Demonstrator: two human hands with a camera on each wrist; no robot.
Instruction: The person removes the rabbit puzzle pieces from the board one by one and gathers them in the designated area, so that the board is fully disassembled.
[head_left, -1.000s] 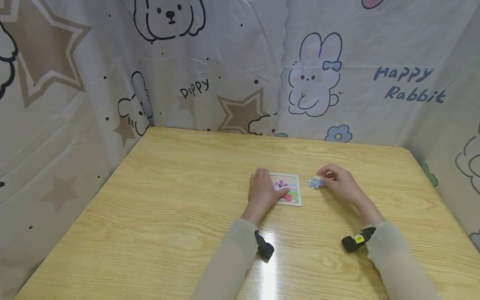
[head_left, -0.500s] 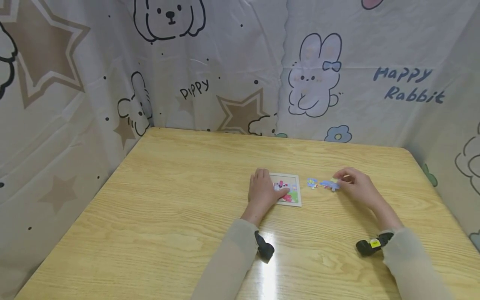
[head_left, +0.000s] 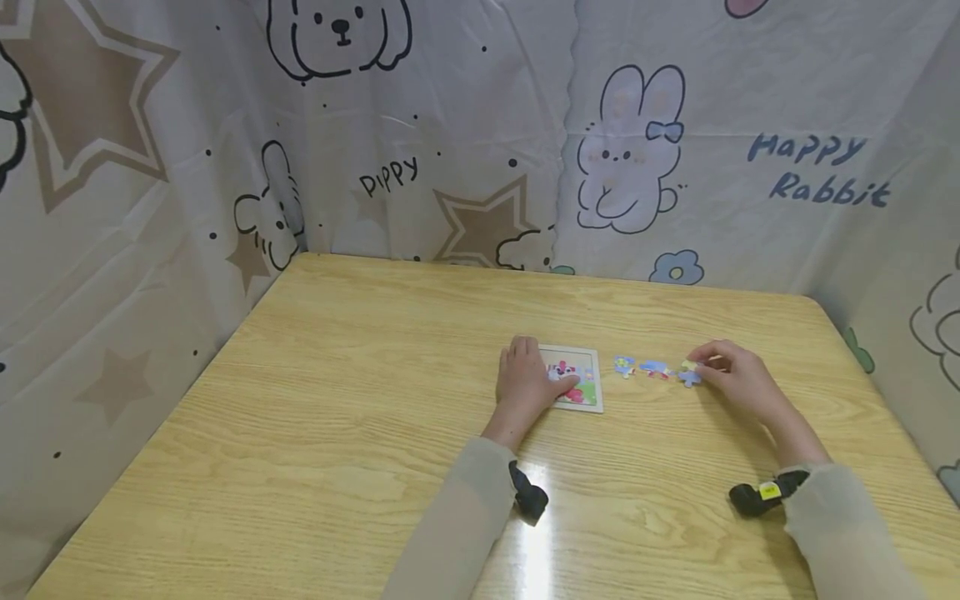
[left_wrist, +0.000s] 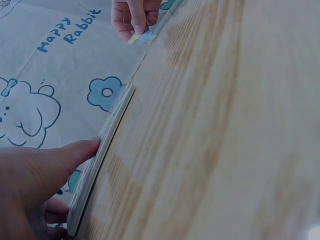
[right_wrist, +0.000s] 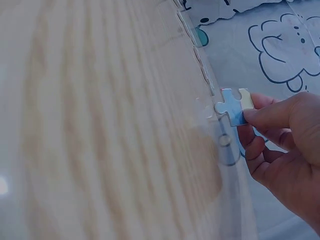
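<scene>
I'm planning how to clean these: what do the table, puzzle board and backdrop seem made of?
Table: wood or laminate, glossy; grain and a bright reflection show. Puzzle board: perhaps thin wood or card, finish unclear; its edge looks layered. Backdrop: probably matte fabric; it hangs in creases.

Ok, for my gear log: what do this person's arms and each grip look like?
The left sleeve and right sleeve are pale beige; the left wristband and right wristband black, the latter with a yellow label. The left grip and right grip are bare.
</scene>
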